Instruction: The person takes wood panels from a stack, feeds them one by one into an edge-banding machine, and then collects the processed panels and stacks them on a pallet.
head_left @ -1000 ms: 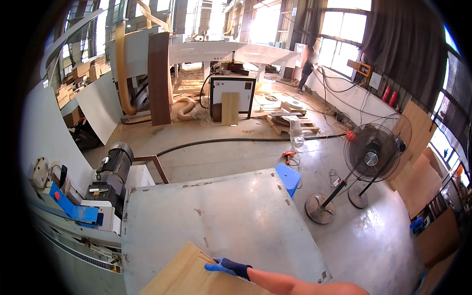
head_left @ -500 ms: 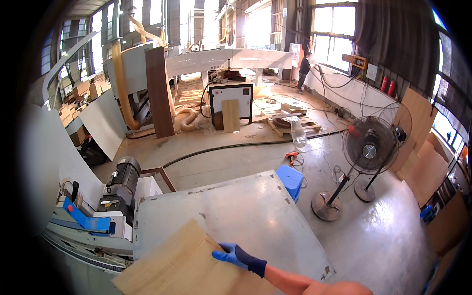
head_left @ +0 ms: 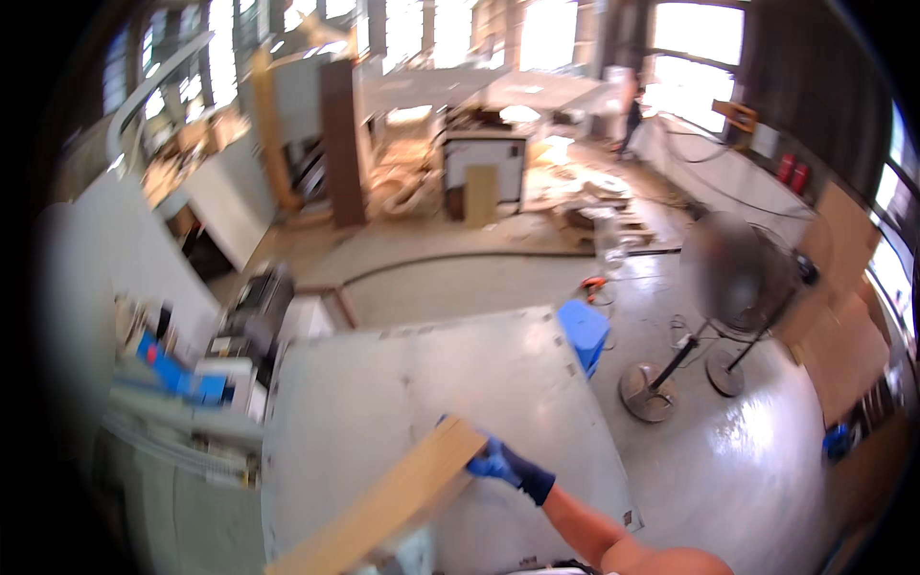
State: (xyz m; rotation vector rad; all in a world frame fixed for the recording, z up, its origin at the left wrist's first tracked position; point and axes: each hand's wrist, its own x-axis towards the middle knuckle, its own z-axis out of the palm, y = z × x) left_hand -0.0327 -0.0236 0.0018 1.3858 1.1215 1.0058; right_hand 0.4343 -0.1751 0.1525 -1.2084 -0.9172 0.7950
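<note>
My right hand [head_left: 496, 462], in a blue glove, grips the far end of a light wooden board [head_left: 383, 498]. A bit of blue glove also shows past the board's far edge. The board slants from the hand down to the lower left, showing as a narrow strip, above a grey metal-topped table [head_left: 498, 374]. My left hand is not in view. Below the board, near the lower edge, is a pale bluish blur that I cannot make out.
A machine with a dark motor [head_left: 259, 311] and a blue bracket [head_left: 177, 369] adjoins the table's left side. Right of the table stand a blue stool [head_left: 583, 333] and standing fans [head_left: 724, 268]. A cable [head_left: 460, 254] crosses the floor beyond; a person [head_left: 632, 125] stands far back.
My right hand has moved right with the board. The board has turned from showing a broad face to a narrow strip. The whole view has shifted and blurred.
</note>
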